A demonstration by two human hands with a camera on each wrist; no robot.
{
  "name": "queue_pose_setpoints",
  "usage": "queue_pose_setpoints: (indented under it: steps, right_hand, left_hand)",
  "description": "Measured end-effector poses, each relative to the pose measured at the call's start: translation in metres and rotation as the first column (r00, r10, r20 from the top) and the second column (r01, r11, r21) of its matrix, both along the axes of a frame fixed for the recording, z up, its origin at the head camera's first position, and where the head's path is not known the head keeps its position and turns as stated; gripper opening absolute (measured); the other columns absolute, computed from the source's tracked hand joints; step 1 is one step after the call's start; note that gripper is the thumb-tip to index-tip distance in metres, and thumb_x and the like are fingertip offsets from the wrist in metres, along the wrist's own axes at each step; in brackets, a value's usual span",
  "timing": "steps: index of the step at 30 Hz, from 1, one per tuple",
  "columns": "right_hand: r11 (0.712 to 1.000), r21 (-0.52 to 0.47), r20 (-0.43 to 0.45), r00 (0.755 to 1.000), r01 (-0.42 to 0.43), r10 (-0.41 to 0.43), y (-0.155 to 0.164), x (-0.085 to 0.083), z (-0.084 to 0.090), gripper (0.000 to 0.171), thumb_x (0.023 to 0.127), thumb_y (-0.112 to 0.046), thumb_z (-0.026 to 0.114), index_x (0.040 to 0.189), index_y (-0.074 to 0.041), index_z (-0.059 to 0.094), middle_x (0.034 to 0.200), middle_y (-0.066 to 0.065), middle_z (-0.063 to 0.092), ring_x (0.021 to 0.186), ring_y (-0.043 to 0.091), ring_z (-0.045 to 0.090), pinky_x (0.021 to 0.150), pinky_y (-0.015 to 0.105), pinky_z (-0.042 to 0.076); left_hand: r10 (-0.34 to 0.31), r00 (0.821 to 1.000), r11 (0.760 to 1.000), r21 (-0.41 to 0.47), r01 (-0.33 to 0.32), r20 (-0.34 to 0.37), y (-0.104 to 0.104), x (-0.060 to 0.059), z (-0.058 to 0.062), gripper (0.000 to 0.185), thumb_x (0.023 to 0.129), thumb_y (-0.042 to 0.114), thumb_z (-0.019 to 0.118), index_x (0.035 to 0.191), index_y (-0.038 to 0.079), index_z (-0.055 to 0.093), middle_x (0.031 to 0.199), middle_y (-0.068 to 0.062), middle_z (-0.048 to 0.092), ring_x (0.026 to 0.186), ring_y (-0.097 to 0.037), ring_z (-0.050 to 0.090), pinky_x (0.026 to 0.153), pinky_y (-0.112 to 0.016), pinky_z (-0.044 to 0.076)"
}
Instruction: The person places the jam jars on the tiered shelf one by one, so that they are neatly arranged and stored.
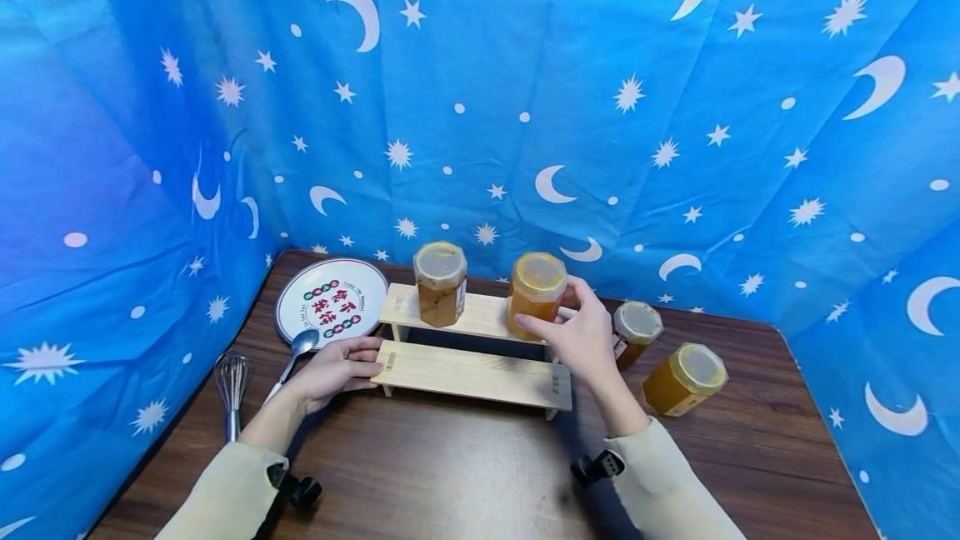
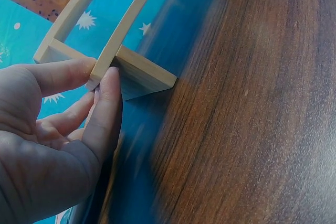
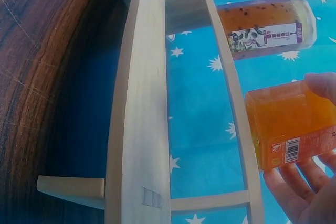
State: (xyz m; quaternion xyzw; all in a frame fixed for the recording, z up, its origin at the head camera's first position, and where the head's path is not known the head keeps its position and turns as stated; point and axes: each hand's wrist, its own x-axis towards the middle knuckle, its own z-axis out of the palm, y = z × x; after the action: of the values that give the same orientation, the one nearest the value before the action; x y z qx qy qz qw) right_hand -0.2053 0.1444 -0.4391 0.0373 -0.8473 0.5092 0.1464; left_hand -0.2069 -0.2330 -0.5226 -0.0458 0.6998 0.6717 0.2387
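A two-step wooden rack (image 1: 472,373) stands on the dark wooden table (image 1: 465,473). On its upper step sit a brownish jar (image 1: 439,283) and an orange jar (image 1: 534,295). My right hand (image 1: 581,333) grips the orange jar (image 3: 291,124), which rests on the upper step at its right end. My left hand (image 1: 341,369) holds the left end of the lower step, thumb and fingers pinching the board's edge (image 2: 105,69). The brownish jar (image 3: 265,27) shows a label in the right wrist view.
Two more orange jars stand on the table right of the rack, one (image 1: 636,332) close behind my right hand, one (image 1: 686,379) tilted farther right. A round printed plate (image 1: 330,300), a spoon (image 1: 294,355) and a whisk (image 1: 232,390) lie at the left. Blue star-patterned cloth encloses the table.
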Motion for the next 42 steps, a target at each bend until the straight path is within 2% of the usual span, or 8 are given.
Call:
queue_pose_setpoints:
  steps: [9,31,39,42]
  right_hand:
    - [1.0,-0.027,0.019,1.0,-0.003,0.003,-0.003,-0.004,-0.003,0.071,0.077,-0.036,0.095,0.135,-0.016,0.059,0.113,0.002,0.064,0.108,0.021,0.059,0.093,0.052,0.057]
    - [0.998,-0.061,0.073,0.997,-0.031,0.036,0.0,-0.002,-0.003,0.074,0.08,-0.034,0.092,0.141,-0.015,0.053,0.126,0.004,0.062,0.117,0.025,0.058,0.102,0.058,0.052]
    - [0.995,-0.089,0.074,0.995,-0.052,0.059,0.004,-0.002,-0.001,0.076,0.079,-0.033,0.094,0.141,-0.017,0.054,0.126,0.003,0.062,0.117,0.023,0.058,0.1,0.053,0.055]
    - [0.992,-0.11,0.053,0.996,-0.068,0.075,0.008,-0.002,0.001,0.077,0.077,-0.028,0.095,0.141,-0.015,0.054,0.125,0.005,0.064,0.116,0.023,0.06,0.096,0.05,0.057]
  left_hand:
    - [-0.005,1.0,1.0,0.002,0.005,-0.01,0.0,0.0,0.0,0.059,0.099,-0.001,0.064,0.151,-0.009,0.038,0.129,-0.022,0.056,0.102,-0.022,0.067,0.09,-0.036,0.06]
    - [0.004,1.0,1.0,-0.002,-0.004,-0.001,0.002,0.0,0.001,0.059,0.099,-0.001,0.064,0.151,-0.009,0.038,0.131,-0.023,0.056,0.101,-0.022,0.068,0.09,-0.037,0.06]
    - [0.006,1.0,1.0,-0.001,-0.006,0.004,0.003,0.0,0.004,0.059,0.098,-0.001,0.063,0.151,-0.01,0.038,0.13,-0.022,0.056,0.101,-0.022,0.068,0.09,-0.037,0.06]
    - [0.004,1.0,1.0,0.004,-0.004,0.001,0.003,-0.002,0.004,0.059,0.098,-0.002,0.063,0.151,-0.01,0.039,0.129,-0.022,0.057,0.101,-0.022,0.068,0.089,-0.037,0.061]
